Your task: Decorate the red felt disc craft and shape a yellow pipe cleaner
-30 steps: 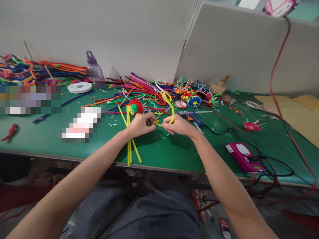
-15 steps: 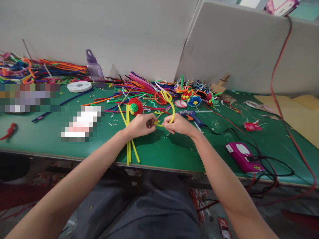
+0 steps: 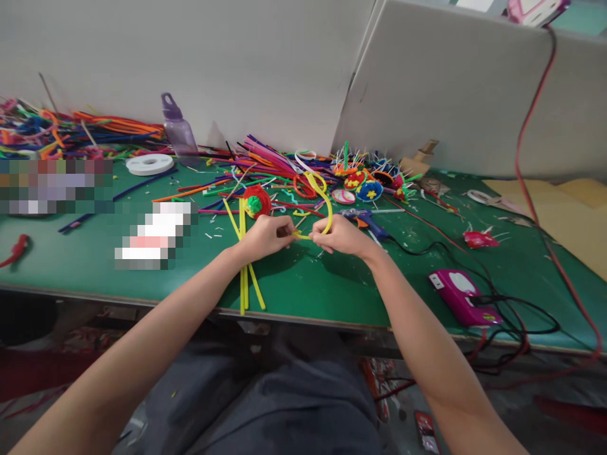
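A curled yellow pipe cleaner (image 3: 329,205) stretches between my two hands, above the front of the green table. My left hand (image 3: 269,237) pinches its left end between thumb and fingers. My right hand (image 3: 342,234) is closed on it a short way to the right, and its long curved part loops up and back over that hand. Several straight yellow pipe cleaners (image 3: 245,284) lie under my left wrist, reaching toward the table edge. Just behind my left hand rests a red pipe-cleaner flower with a green centre (image 3: 257,202).
A blue glue gun (image 3: 372,224) lies right of my right hand, its cord running to a magenta power box (image 3: 462,297). Behind are heaped pipe cleaners (image 3: 265,158), a purple bottle (image 3: 179,133) and a white spool (image 3: 150,165). Blurred patches cover things at left.
The fingers of my left hand have closed down more tightly on the end of the yellow pipe cleaner. My right hand has hardly moved.
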Action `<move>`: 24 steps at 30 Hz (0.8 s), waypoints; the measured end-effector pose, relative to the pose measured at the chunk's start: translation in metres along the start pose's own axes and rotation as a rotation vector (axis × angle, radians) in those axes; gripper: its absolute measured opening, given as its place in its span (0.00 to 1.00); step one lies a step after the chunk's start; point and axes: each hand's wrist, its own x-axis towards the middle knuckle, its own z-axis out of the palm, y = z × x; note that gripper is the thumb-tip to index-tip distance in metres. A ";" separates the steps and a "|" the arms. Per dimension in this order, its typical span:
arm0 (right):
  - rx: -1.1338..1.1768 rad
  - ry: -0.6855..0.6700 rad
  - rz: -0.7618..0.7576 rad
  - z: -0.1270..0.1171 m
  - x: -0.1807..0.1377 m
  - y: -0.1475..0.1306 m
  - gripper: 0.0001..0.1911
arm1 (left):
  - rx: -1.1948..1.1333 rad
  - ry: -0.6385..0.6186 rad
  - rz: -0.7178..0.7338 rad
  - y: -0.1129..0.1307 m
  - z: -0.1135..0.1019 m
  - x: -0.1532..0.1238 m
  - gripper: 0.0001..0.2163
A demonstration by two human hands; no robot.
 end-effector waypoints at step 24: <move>0.751 0.036 0.175 0.019 0.014 0.013 0.14 | 0.018 0.271 0.312 0.008 -0.001 0.005 0.05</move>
